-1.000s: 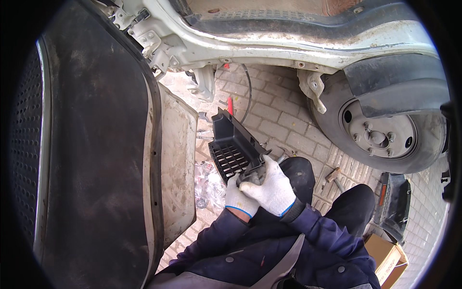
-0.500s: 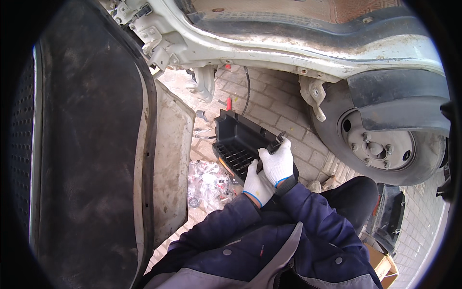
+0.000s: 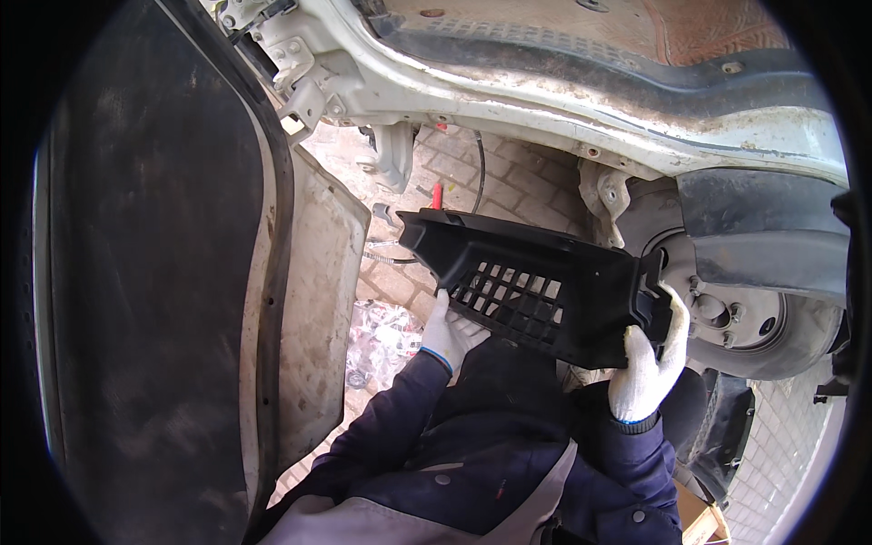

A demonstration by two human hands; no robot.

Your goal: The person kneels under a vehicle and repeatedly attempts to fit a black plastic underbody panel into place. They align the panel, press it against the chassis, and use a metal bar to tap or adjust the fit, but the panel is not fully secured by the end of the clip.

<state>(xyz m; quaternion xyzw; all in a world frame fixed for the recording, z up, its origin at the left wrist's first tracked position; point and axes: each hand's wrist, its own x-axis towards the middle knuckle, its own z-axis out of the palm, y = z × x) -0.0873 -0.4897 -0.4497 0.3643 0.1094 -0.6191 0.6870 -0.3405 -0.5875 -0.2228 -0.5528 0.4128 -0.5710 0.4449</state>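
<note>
A black plastic step panel (image 3: 590,300) with an open grid in its tread is held crosswise in front of me, over my lap. My left hand (image 3: 450,332), in a white knit glove, grips its near left edge, the fingers partly hidden beneath it. At the panel's right end, my gloved right hand (image 3: 647,372) is closed around the edge, with thumb and fingers on either side of the corner.
An open vehicle door (image 3: 154,291) fills the left side. The white door sill (image 3: 509,109) runs across the top, above a wheel (image 3: 727,309). Clear plastic bags (image 3: 386,341) and a red-handled tool (image 3: 438,196) lie on the paving. A cardboard box (image 3: 704,522) stands lower right.
The step panel has been turned so its grid faces up and its length runs left to right. My hands, close together before, have spread to its two ends.
</note>
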